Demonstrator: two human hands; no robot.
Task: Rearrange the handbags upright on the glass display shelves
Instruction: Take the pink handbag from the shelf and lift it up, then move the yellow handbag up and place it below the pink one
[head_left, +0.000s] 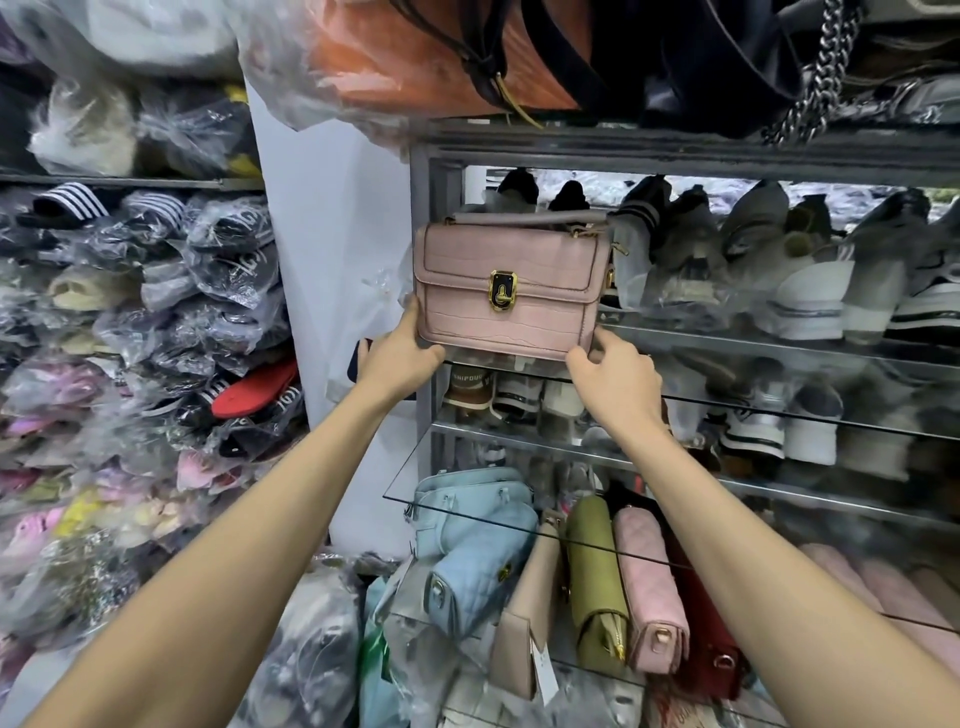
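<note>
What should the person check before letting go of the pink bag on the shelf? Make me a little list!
1. Pink bag standing upright, clasp facing out: ok.
2. Both hands holding its bottom corners, left hand and right hand: ok.
3. Bag's bottom resting fully on the glass shelf: cannot tell, the hands and the bag's lower edge hide it.
4. Room beside it: not ok, wrapped shoes crowd the bag's right side.
5. Handle lying flat on top: ok.
6. Bags on the lower shelf upright: not ok, the blue bag lies tipped over.
</note>
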